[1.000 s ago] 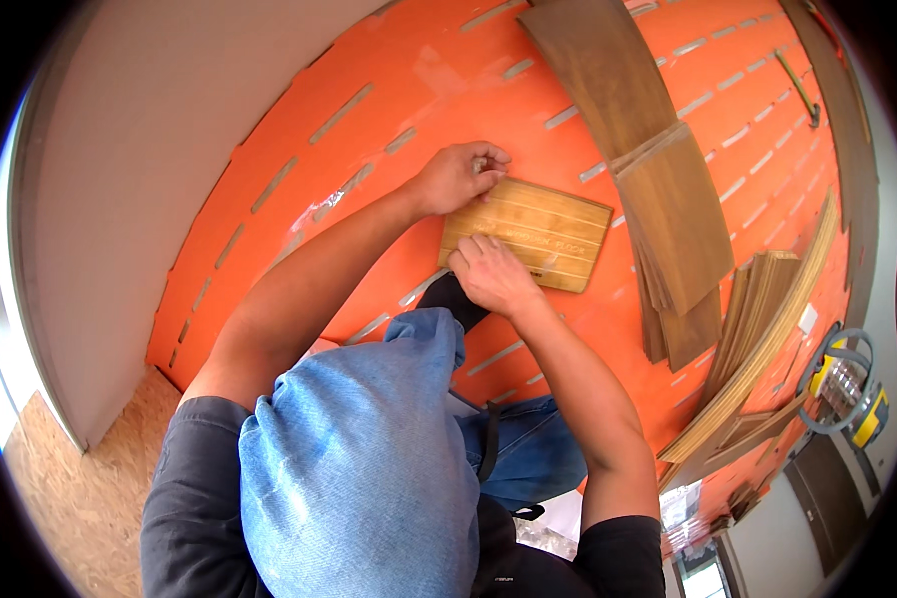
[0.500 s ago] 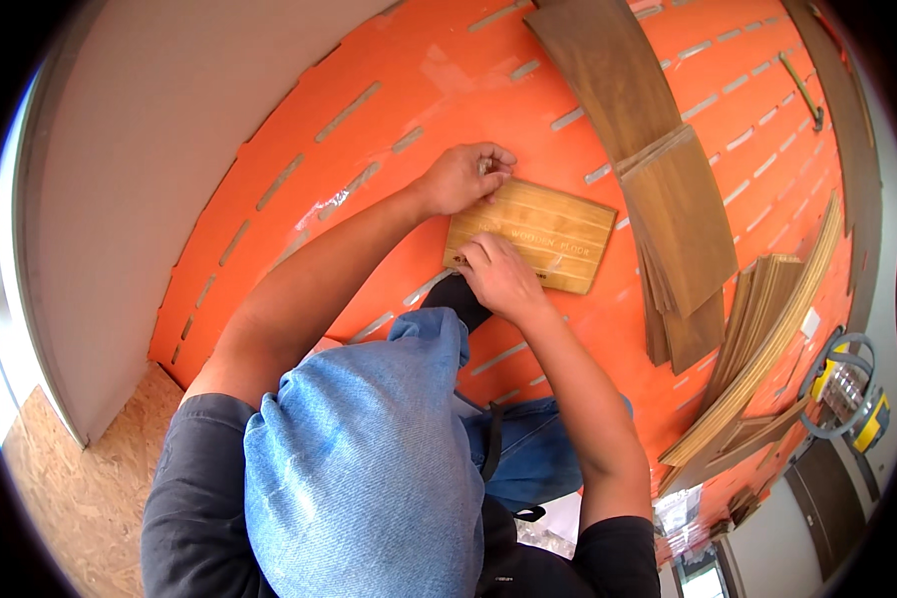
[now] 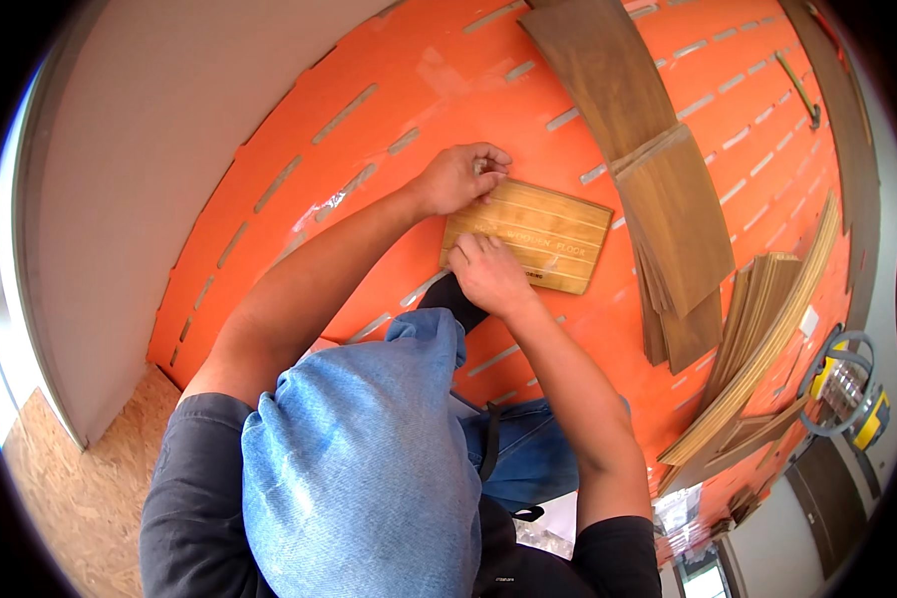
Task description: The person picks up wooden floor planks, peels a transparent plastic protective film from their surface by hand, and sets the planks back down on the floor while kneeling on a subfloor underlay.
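Observation:
A flat, rectangular wood-patterned box or board [image 3: 543,224] with printed lettering lies on the orange underlay. At its upper left corner is my left hand [image 3: 458,181], fingers curled and thumb drawn in. Whether something small sits in that pinch is too fine to make out. My right hand [image 3: 490,274] rests over the lower left edge of the wood-patterned piece. Its fingers are bent and bunched together, with their tips pointing toward the far side. What they pinch, if anything, is hidden beneath them.
Orange slotted underlay [image 3: 508,110] covers the floor. Brown floor planks [image 3: 673,219] lie stacked to the right, with more planks [image 3: 752,349] beyond. A hammer [image 3: 799,90] lies at far right, a yellow-and-grey vacuum [image 3: 847,394] lower right. A pale wall [image 3: 169,149] borders the left.
My right hand has slid slightly left along the lower edge of the wood-patterned piece, its fingers bunching closer. My left hand stays almost in place.

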